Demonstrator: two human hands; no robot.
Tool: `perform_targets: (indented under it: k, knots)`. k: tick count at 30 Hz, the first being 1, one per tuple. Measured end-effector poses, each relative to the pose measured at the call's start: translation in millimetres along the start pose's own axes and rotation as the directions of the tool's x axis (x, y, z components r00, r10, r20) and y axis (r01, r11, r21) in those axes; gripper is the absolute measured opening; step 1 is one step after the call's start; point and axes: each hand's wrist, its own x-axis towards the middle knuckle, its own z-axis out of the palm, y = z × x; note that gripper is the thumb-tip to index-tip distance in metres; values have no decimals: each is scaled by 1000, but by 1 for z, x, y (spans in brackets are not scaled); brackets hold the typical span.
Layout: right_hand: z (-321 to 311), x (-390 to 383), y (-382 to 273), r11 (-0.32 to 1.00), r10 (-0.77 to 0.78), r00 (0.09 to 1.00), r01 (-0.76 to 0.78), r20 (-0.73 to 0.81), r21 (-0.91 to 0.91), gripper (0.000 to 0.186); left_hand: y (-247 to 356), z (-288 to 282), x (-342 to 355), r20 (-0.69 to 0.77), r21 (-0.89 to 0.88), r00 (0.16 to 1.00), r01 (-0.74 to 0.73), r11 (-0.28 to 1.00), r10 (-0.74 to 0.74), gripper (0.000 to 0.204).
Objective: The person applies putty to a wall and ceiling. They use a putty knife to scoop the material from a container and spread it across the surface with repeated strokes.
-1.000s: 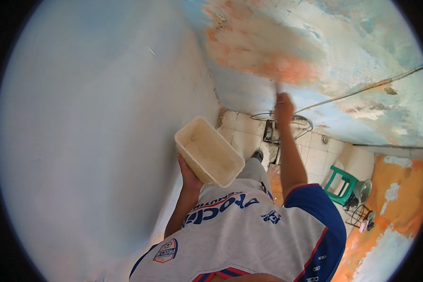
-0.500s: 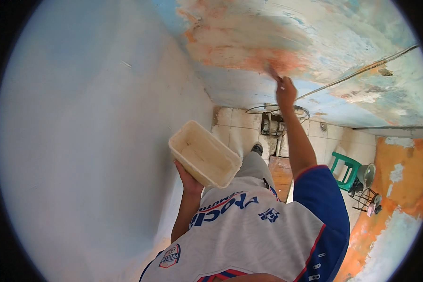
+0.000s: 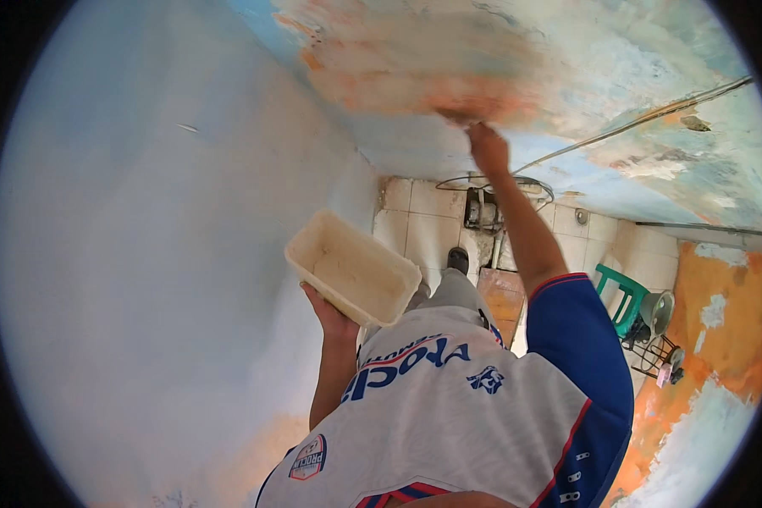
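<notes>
My left hand [image 3: 334, 313] holds a cream rectangular plastic tub [image 3: 347, 262] from beneath its left side, above my grey trousers. The tub has a thin pale residue inside. My right hand [image 3: 488, 148] is closed round the handle of a flat tool [image 3: 455, 115], which looks like a scraper or putty knife; its blade, somewhat blurred, lies at the mottled wall [image 3: 483, 51] on an orange-stained patch, just above a pale blue band.
A plain pale wall [image 3: 144, 254] rises close on my left. Below are floor tiles [image 3: 432, 203], a pipe fitting with a hose loop [image 3: 483, 207], a wooden board [image 3: 501, 300], a green stool [image 3: 618, 300] and a fan [image 3: 660, 313]. A cable [image 3: 635, 114] crosses the mottled wall.
My right hand and tool have moved up and left along the orange patch. The tub in my left hand appears slightly further left, with the whole view shifting a little.
</notes>
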Motion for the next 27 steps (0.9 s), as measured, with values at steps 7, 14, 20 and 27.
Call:
perform_targets:
  k: [7, 14, 20, 27]
  knots:
    - [-119, -40, 48, 992, 88, 992, -79, -94, 98, 15, -44, 35, -11, -109, -57, 994, 9, 998, -15, 76]
    - [-70, -26, -25, 940, -82, 997, 71, 17, 333, 9, -72, 71, -13, -111, -15, 994, -11, 1000, 10, 74]
    - [-54, 22, 19, 973, -147, 984, 163, -105, 161, 10, -93, 92, -19, -160, -7, 985, -58, 998, 56, 72]
    - [-135, -48, 27, 820, 248, 968, -224, 26, 526, 21, -115, 102, -23, -150, -74, 979, -150, 986, 138, 71]
